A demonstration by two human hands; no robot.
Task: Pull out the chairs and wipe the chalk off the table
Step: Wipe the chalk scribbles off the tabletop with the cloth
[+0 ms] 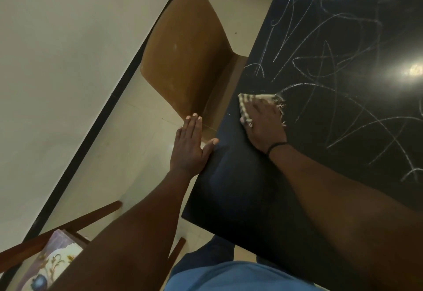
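Note:
The black table (240, 187) fills the right side, and white chalk scribbles (332, 66) cover its far and right parts. My right hand (265, 125) presses a striped, fringed cloth (246, 105) flat on the tabletop near the left edge. The strip of table nearest me shows no chalk. My left hand (190, 146) is flat with fingers together, its thumb touching the table's left edge, holding nothing. A brown chair (187, 57) stands at the table's left side, its seat partly under the tabletop.
A pale wall (68, 61) with a black skirting runs along the left, leaving a narrow strip of tiled floor (142, 153) beside the table. A wooden chair with a patterned seat (52, 261) sits at the bottom left. A bright light glare (412, 70) lies on the tabletop.

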